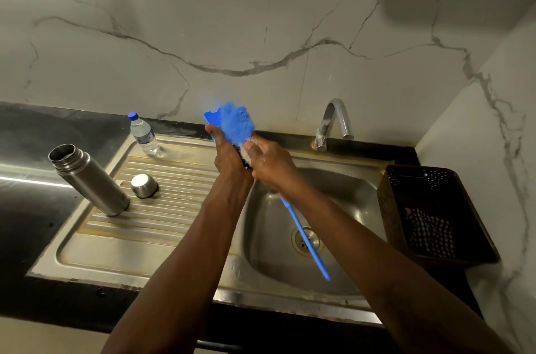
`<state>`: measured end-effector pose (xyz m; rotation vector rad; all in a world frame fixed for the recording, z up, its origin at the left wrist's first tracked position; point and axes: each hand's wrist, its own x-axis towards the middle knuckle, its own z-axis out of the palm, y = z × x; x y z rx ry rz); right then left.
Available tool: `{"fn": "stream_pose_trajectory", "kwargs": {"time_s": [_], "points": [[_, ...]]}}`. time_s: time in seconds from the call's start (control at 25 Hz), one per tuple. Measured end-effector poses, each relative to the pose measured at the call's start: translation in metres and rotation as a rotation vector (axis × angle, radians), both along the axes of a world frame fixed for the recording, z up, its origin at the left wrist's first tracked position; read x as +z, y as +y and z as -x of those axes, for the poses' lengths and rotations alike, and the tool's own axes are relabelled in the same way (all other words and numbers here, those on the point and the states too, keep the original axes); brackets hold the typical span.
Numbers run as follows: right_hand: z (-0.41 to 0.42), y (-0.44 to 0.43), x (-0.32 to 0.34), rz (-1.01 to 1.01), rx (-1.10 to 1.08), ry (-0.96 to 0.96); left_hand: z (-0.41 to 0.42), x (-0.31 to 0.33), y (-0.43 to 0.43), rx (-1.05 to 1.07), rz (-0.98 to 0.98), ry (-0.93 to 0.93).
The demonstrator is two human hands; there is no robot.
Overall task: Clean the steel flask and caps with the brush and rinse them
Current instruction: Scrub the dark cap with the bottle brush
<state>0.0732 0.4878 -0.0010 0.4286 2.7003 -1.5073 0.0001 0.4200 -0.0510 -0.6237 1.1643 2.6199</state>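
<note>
The open steel flask (pixel 90 179) stands on the left of the drainboard, with a steel cap (pixel 144 185) beside it. Over the basin, my left hand (pixel 229 156) is closed around a small dark cap (pixel 244 160) that is mostly hidden. A flat blue piece (pixel 209 118) sticks up behind its fingers. My right hand (pixel 269 165) grips the blue brush (pixel 307 240) just below its head. The blurred blue bristles (pixel 236 121) are against my left hand. The brush's long handle slants down over the drain.
A steel sink (pixel 342 203) with a ribbed drainboard (pixel 162 208) sits in a black counter. A small water bottle (pixel 143 133) stands at the back. The tap (pixel 333 121) runs no water. A brown perforated basket (pixel 435 208) stands to the right of the basin.
</note>
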Motion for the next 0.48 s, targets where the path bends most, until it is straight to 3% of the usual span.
{"fn": "stream_pose_trajectory", "kwargs": {"time_s": [0.16, 0.28, 0.4, 0.48], "points": [[0.023, 0.019, -0.004, 0.050, -0.108, -0.043, -0.009, 0.010, 0.006, 0.065, 0.193, -0.202], [0.007, 0.007, -0.011, 0.036, -0.038, -0.054, 0.005, 0.007, -0.002, 0.088, 0.100, -0.281], [0.005, 0.004, -0.016, 0.041, -0.076, -0.060, 0.003, 0.000, -0.002, -0.055, -0.053, -0.215], [0.009, 0.010, -0.014, 0.037, -0.128, -0.061, -0.006, 0.004, 0.008, -0.108, -0.014, -0.111]]}}
